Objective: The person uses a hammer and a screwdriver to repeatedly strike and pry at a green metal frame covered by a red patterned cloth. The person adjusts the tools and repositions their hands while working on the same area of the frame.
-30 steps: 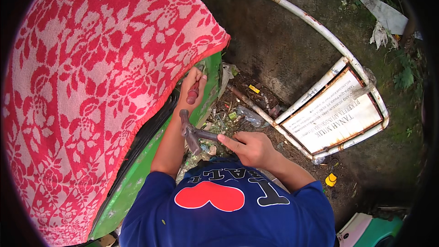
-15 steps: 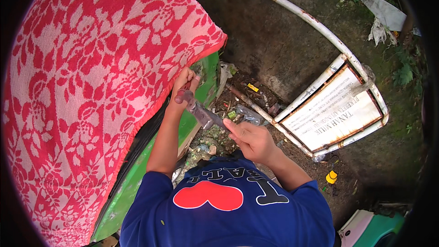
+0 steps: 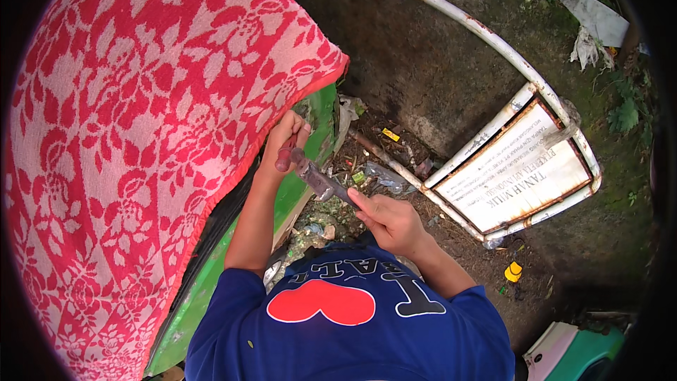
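Note:
My right hand [image 3: 393, 224] is closed round the handle of a hammer [image 3: 321, 182], thumb along the grip. The worn grey head points up and left, close to the rounded end of a dull red handle [image 3: 283, 161]. That handle sits in the closed fingers of my left hand [image 3: 288, 134]; its far end is hidden, so I cannot tell which tool it is. Whether hammer and handle touch is unclear. My left hand is at the edge of a red and pink floral cloth [image 3: 162, 113], beside a green panel [image 3: 326, 109] partly covered by it.
A rusty white pipe frame [image 3: 458, 17] with a white sign [image 3: 518, 176] leans at the right. Litter and a yellow object [image 3: 513, 271] lie on the dirt. A mossy concrete surface [image 3: 423, 49] lies beyond. A green and white object [image 3: 589, 353] stands at lower right.
The hammer head has shifted slightly down and right. My left hand and the red handle have moved a little down toward me, both still held.

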Tool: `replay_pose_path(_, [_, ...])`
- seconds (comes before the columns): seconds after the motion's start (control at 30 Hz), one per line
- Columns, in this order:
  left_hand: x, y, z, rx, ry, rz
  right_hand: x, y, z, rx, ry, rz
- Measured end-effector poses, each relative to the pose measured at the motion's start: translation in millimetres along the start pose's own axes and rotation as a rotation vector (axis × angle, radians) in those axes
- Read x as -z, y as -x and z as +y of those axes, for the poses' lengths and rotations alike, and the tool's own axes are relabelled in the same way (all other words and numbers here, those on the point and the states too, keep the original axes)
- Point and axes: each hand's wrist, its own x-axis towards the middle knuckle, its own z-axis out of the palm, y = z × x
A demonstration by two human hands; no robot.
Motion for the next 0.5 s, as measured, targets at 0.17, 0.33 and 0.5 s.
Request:
replay_pose_path(0.17, [0,1,-3,0.024,-0.014,-0.013,-1,-2,4,-0.002,0.004,-0.014])
replay_pose_path(0.33, [-1,0,5,0.021,-0.057,-0.014,5,-5,-3,0.224,0.076,-0.044])
replay_pose_path(0.5, [0,-9,20,0.033,-0.024,-0.022,11,-21,-6,0.187,0.239,-0.145])
